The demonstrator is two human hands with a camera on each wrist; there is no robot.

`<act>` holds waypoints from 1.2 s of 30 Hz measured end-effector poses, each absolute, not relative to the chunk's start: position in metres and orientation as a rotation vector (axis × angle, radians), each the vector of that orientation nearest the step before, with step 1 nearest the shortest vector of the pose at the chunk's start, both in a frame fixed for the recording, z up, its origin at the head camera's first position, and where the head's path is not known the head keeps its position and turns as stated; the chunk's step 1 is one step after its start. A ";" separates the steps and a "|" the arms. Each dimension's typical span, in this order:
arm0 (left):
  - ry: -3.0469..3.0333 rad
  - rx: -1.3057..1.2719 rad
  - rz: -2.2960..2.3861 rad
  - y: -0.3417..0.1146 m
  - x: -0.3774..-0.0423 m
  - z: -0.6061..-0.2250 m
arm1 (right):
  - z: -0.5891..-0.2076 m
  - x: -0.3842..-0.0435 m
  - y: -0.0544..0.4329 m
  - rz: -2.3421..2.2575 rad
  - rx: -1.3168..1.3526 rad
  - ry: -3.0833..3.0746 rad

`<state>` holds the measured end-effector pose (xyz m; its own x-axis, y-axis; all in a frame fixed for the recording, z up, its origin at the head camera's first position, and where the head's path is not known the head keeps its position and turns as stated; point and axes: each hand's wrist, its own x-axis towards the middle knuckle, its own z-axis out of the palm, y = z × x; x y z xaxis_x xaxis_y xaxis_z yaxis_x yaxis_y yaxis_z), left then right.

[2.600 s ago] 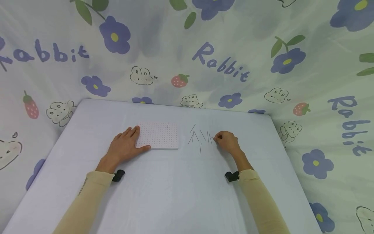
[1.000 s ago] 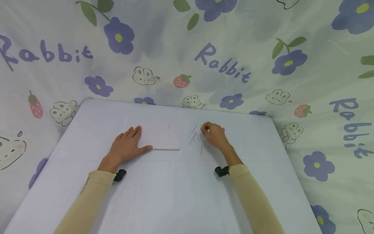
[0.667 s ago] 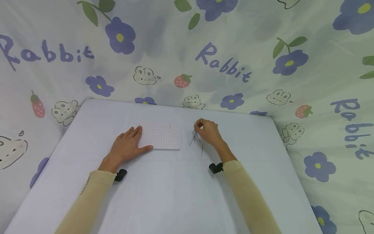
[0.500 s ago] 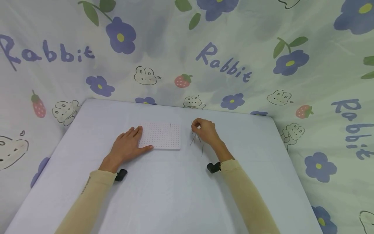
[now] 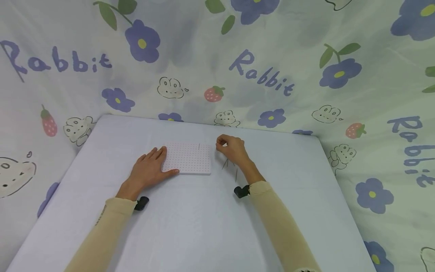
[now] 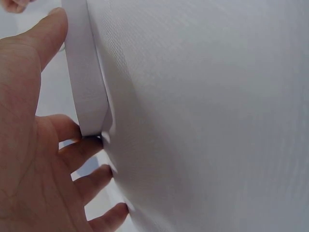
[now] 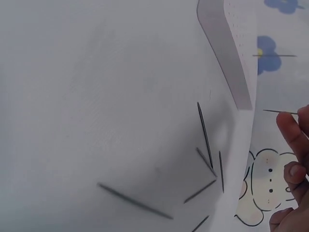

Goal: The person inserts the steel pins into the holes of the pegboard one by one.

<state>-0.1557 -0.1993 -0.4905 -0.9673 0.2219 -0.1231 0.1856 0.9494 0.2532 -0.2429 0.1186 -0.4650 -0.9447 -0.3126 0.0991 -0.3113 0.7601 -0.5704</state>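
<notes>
In the head view, a white board with rows of small holes lies on the table. My left hand rests at its left side, fingers spread, thumb along the front edge. A thin dark pin stands in the board near its far right corner. Just right of the board, my right hand pinches another thin pin, whose tip sticks out past the fingertips in the right wrist view. Below and beside that hand lie several loose dark pins with tapered ends; the hand hides some in the head view.
The white table ends at a far edge, behind which hangs a curtain printed with flowers and rabbits. A small black camera sits at the right wrist, and another black camera at the left wrist.
My right hand has moved left from the far right of the loose pins to beside the board, carrying a pin picked up from the table. The left hand stays on the board.
</notes>
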 end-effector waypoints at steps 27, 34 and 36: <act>2.966 0.333 0.364 -0.202 -0.155 -0.490 | -0.474 -0.259 0.097 -0.949 -0.459 2.945; 2.966 0.329 0.357 -0.202 -0.156 -0.491 | -0.474 -0.260 0.095 -0.921 -0.460 2.949; 2.965 0.324 0.359 -0.202 -0.156 -0.491 | -0.474 -0.260 0.094 -0.907 -0.458 2.950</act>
